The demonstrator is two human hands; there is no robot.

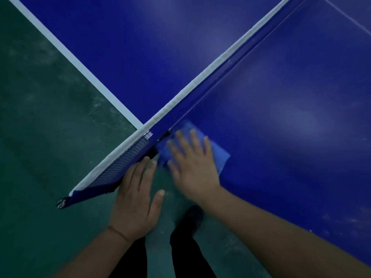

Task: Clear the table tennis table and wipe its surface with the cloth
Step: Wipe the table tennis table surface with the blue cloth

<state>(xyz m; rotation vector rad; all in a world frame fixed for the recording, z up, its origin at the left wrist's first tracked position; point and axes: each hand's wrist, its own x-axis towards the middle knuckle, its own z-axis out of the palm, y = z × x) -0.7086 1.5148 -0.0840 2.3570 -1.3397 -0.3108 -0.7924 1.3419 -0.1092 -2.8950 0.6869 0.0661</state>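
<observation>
From the head camera, the blue tabletop [291, 97] of the table tennis table fills the frame from 12 to 4 o'clock. Its white-lined side edge [76, 63] runs from the 11 o'clock corner down to the centre, and beyond that edge lies the green floor [44, 137], open from 7 to 10 o'clock.

One net [200, 81] with a white top band crosses the tabletop from 1 o'clock down to 8 o'clock, overhanging the side edge and ending at a net post [64, 202] out over the floor. It splits the tabletop into two halves; both show broad bare blue surface with pale smudges. A thin white line [349, 17] marks the far half at 1 o'clock.

One blue cloth [218, 155] lies flat at the centre of the frame, on the near half, right at the tabletop's side edge and just beside the foot of the net.

Two hands show. The right hand [192, 163] is blurred; it presses on the cloth with fingers straight and spread, pointing toward 12 o'clock. The left hand [136, 195], at 6 o'clock, hangs flat over the floor with fingers straight and loosely apart, holding nothing, its fingertips [153, 162] at the underside of the overhanging net and just beside the cloth's corner.

Below the hands, at 6 o'clock, are two dark trouser legs and one dark shoe [190, 217] on the floor.
</observation>
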